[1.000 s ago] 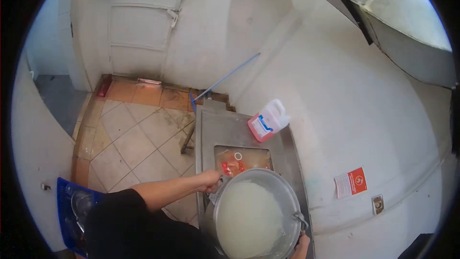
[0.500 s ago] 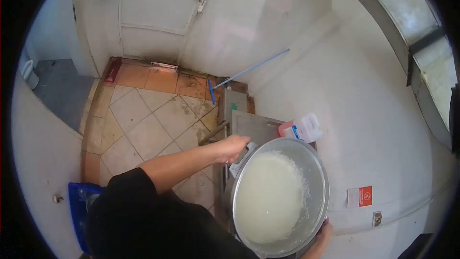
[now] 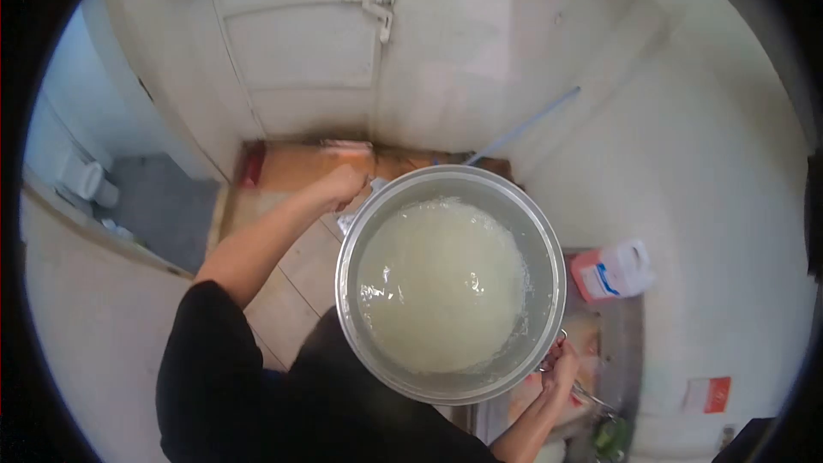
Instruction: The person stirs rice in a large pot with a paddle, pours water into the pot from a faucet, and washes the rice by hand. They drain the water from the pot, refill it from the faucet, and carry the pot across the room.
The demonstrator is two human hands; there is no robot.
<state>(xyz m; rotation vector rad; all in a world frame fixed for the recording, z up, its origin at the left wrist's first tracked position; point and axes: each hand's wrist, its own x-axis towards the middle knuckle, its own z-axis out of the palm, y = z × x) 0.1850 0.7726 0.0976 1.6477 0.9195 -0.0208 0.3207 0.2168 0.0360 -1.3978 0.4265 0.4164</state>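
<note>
A large metal pot [image 3: 543, 270] is raised in front of my body, clear of the counter at the right. Pale, cloudy liquid [image 3: 437, 291] with a little froth round its edge fills part of it. My left hand [image 3: 345, 187] is closed round the handle [image 3: 350, 221] at the pot's upper left side. On the lower right side, my right hand [image 3: 561, 364] grips the opposite handle [image 3: 564, 336]. The pot stays roughly level.
A jug of pink liquid [image 3: 610, 271] stands by the right wall beyond a metal sink counter [image 3: 630, 351] with a green item [image 3: 612, 437] in it. A blue pole [image 3: 525, 125] leans on the wall. Leftward is a doorway to a toilet [image 3: 90, 184].
Both hands have lifted the pot off the counter and carried it left and closer to me. The sink area at the right is now uncovered, and the view has shifted.
</note>
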